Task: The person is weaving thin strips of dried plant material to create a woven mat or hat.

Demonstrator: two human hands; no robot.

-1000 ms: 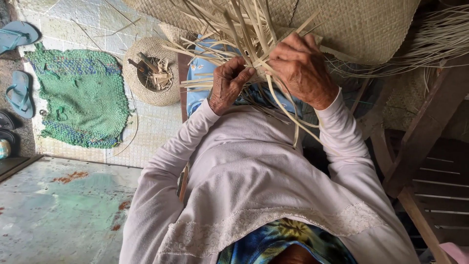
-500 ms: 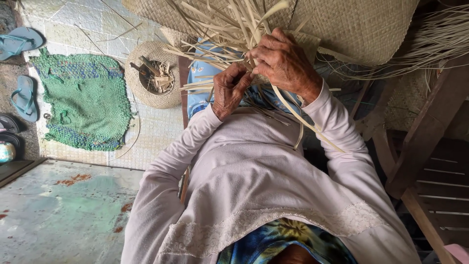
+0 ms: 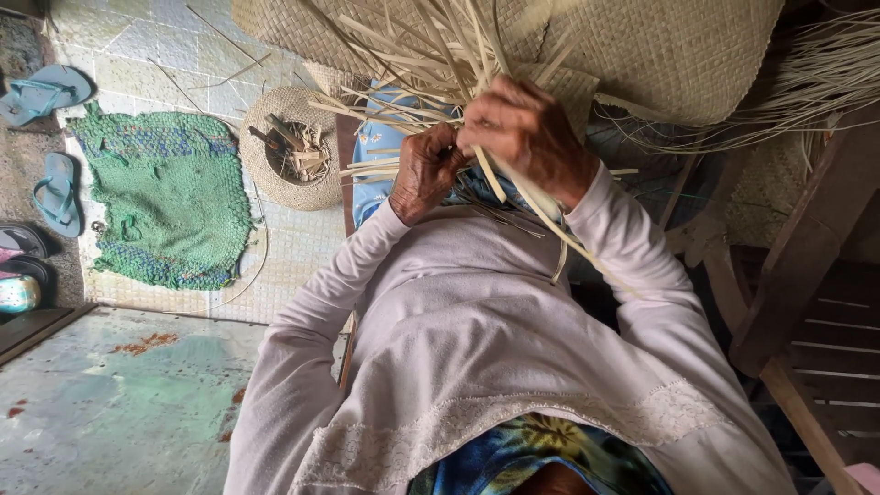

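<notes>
Both my hands meet at a fan of pale dry leaf strips (image 3: 412,64) that stick out from a woven piece in front of my chest. My left hand (image 3: 423,172) pinches strips at the bundle's lower left, fingers curled closed on them. My right hand (image 3: 527,133) grips strips just to the right, touching the left hand; one long strip trails down over its wrist. My sleeves are pale pinkish white. The weave under my hands is hidden by them.
A large woven mat (image 3: 669,55) lies ahead. A small round woven basket (image 3: 280,183) with scraps sits left of my hands, a green knitted mat (image 3: 165,202) further left, blue sandals (image 3: 50,92) at the edge. A wooden bench (image 3: 807,302) stands right.
My right hand has shifted left and closed in on the left hand, folding strips across. The view has drifted slightly, so floor items sit lower and further right.
</notes>
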